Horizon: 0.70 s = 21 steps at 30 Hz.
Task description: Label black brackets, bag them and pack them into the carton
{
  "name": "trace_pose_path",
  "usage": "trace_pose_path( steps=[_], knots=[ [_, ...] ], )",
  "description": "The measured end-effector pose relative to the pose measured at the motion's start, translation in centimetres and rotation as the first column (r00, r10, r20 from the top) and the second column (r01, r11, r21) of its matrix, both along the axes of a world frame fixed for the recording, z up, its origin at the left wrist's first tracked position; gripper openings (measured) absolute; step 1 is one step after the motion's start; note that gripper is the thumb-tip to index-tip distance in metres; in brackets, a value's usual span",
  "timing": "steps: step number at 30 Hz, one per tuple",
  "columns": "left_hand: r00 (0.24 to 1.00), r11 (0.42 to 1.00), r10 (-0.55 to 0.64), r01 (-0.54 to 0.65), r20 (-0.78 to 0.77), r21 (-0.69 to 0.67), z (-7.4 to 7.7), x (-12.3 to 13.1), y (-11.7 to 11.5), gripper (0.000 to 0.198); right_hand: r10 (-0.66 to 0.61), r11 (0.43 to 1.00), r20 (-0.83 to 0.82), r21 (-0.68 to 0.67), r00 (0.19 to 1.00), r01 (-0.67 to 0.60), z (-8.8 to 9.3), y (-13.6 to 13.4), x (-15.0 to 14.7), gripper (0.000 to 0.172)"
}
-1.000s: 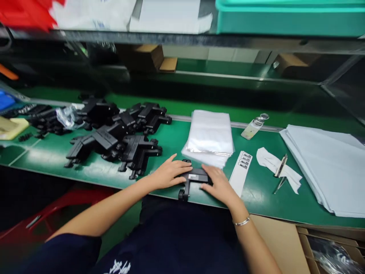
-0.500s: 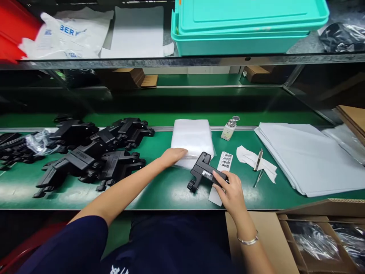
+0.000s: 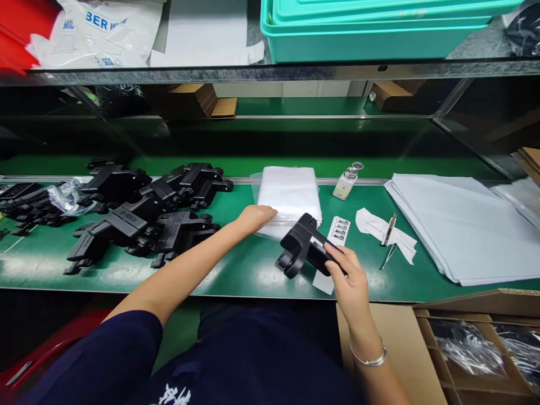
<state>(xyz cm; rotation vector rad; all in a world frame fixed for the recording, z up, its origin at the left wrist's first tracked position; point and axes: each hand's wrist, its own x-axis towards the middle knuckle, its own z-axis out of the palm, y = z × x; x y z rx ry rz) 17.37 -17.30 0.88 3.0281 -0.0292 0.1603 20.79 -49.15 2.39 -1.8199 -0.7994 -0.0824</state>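
Observation:
My right hand is closed round a black plastic part with a small white label, held tilted just above the green bench. My left hand rests on the near left edge of a stack of clear plastic bags, fingers curled on the top bag. A white strip of labels lies under and beside the held part. To the left sits a pile of several more black parts.
A small pump bottle, white cloth with tweezers and a stack of white sheets lie to the right. A cardboard box with bagged parts stands at lower right. Teal bins sit on the shelf above.
My right hand has lifted the black part off the bench and tilted it. My left hand left the part and moved onto the bag stack.

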Motion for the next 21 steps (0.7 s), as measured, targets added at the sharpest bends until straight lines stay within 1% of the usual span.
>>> trace_pose_path(
  steps=[1, 2, 3, 5, 7, 9, 10, 11, 13, 14, 16, 18, 19, 21],
  knots=[
    [1.000, 1.000, 0.017, -0.017, 0.023, 0.005, 0.4, -0.6, 0.3, 0.028, 0.002, 1.000, -0.128, 0.009, 0.992, -0.001, 0.4, 0.0, -0.2, 0.029],
    [0.999, 1.000, 0.022, -0.023, 0.040, 0.016, 0.7, -1.4, 0.5, 0.029, 0.008, 1.000, -0.223, 0.015, 0.975, -0.004, 0.8, -0.1, -0.3, 0.030],
    [0.999, 0.999, 0.010, -0.011, 0.047, 0.030, 1.0, -2.5, 0.7, 0.030, 0.012, 1.000, -0.282, 0.017, 0.959, -0.007, 1.2, -0.2, -0.5, 0.031],
    [0.996, 0.995, -0.077, 0.075, 0.042, 0.059, 1.0, -5.3, 0.5, 0.033, -0.003, 1.000, -0.328, -0.001, 0.945, 0.003, 2.0, -0.4, -0.8, 0.032],
    [0.976, 0.975, -0.217, 0.216, 0.008, 0.054, 0.4, -8.3, -0.3, 0.036, -0.025, 0.999, -0.328, -0.040, 0.944, 0.013, 2.6, -0.5, -1.1, 0.032],
    [0.944, 0.945, -0.327, 0.326, -0.049, -0.023, -0.5, -10.7, -1.8, 0.037, -0.037, 0.996, -0.327, -0.086, 0.944, 0.009, 2.9, -0.3, -1.1, 0.032],
    [0.933, 0.935, -0.351, 0.346, -0.081, -0.072, -1.1, -11.6, -2.8, 0.041, -0.036, 0.995, -0.330, -0.102, 0.943, 0.002, 2.9, 0.0, -1.1, 0.032],
    [0.929, 0.934, -0.352, 0.340, -0.114, -0.112, -1.7, -12.3, -3.8, 0.048, -0.030, 0.994, -0.339, -0.108, 0.940, -0.008, 2.9, 0.3, -1.0, 0.032],
    [0.934, 0.945, -0.312, 0.287, -0.173, -0.156, -3.1, -13.2, -6.1, 0.064, -0.003, 0.995, -0.375, -0.096, 0.927, -0.036, 2.6, 1.0, -0.7, 0.033],
    [0.936, 0.951, -0.293, 0.263, -0.195, -0.163, -3.7, -13.5, -7.1, 0.069, 0.017, 0.995, -0.402, -0.080, 0.916, -0.054, 2.4, 1.4, -0.6, 0.034],
    [0.927, 0.946, -0.308, 0.274, -0.214, -0.174, -4.8, -13.7, -8.7, 0.071, 0.062, 0.995, -0.455, -0.040, 0.889, -0.089, 1.9, 2.0, -0.4, 0.037],
    [0.915, 0.933, -0.345, 0.310, -0.210, -0.183, -5.4, -13.4, -9.3, 0.068, 0.098, 0.993, -0.490, -0.012, 0.866, -0.119, 1.5, 2.4, -0.4, 0.039],
    [0.920, 0.936, -0.337, 0.303, -0.203, -0.181, -5.5, -13.0, -9.1, 0.065, 0.109, 0.992, -0.498, -0.003, 0.861, -0.127, 1.3, 2.5, -0.4, 0.039],
    [0.947, 0.960, -0.259, 0.229, -0.193, -0.163, -5.4, -11.8, -8.3, 0.060, 0.118, 0.991, -0.501, 0.009, 0.857, -0.131, 1.2, 2.7, -0.6, 0.039]
  ],
)
